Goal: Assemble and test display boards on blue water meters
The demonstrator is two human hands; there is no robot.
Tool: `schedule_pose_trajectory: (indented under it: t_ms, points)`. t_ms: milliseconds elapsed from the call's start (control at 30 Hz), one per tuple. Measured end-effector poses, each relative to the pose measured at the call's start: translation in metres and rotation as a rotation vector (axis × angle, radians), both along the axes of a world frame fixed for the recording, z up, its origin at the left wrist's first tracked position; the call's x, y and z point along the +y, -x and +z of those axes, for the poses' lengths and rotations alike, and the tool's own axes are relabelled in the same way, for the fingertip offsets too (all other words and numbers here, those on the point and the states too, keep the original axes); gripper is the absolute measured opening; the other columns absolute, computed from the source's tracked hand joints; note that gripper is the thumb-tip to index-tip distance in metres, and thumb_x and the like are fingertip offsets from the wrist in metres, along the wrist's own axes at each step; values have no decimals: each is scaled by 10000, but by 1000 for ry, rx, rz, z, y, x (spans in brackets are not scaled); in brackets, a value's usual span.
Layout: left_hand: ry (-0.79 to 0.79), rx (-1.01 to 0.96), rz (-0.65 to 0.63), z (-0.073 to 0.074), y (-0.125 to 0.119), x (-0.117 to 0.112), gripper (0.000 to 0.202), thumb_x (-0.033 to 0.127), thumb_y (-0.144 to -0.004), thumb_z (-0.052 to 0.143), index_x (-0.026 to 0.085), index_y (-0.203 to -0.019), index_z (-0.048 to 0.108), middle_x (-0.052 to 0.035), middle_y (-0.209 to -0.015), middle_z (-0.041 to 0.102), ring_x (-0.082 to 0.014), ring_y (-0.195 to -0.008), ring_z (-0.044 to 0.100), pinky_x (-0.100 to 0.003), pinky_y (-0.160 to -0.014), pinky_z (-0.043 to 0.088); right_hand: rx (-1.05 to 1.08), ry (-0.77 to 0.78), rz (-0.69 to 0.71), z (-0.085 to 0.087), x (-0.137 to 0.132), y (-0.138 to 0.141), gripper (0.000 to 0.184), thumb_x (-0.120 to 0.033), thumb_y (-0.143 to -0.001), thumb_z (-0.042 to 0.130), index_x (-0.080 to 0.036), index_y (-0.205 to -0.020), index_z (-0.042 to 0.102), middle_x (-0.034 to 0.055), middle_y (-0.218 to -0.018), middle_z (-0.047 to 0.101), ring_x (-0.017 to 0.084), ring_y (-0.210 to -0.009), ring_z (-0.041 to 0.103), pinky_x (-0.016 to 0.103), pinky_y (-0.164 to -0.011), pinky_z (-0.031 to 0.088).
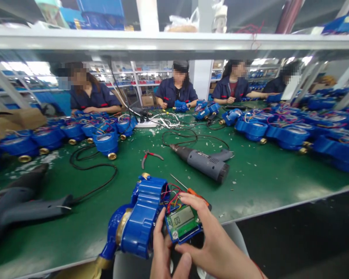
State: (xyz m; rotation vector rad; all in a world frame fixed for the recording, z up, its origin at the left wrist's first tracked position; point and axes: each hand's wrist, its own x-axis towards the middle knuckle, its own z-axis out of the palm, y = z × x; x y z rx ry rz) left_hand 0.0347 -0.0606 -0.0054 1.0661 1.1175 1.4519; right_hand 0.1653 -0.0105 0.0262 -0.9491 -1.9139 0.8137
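A green circuit board with a small LCD, set in a blue housing, is between my two hands near the table's front edge. My right hand grips it from the right, fingers over the top edge and thumb at the lower edge. My left hand has its fingers against the left side of the housing. Red, yellow and white wires run from the board to a blue water meter, which lies tilted on its side just left. An orange-handled screwdriver lies behind my right hand, partly covered by it.
A heat gun and red-handled pliers lie mid-table; another heat gun is at left. Several blue meters line the left, more meters the right. A power strip sits behind. Several co-workers sit opposite under a shelf.
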Motion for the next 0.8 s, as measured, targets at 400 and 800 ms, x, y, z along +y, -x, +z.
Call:
schedule_pose_trajectory:
  t_ms: [400,800]
  points:
    - [57,93,-40,17,32,27,668,534,-824,665,198,-1324,375,-126,-1228,701,-285,-1139,656,-369,-990,484,151,-26,-27,-20,8,19,732,-97,-759,704,-319,-1334,309,55,-1473,415,165,-1388,396,319,-1149,336]
    - [123,59,-57,12,46,41,727,543,-772,723,209,-1334,404,-119,-1306,663,-296,-1254,587,-364,-1051,454,194,-54,-20,-30,23,30,500,-171,-765,758,-235,-1170,472,138,-1422,466,245,-1366,426,376,-1097,382]
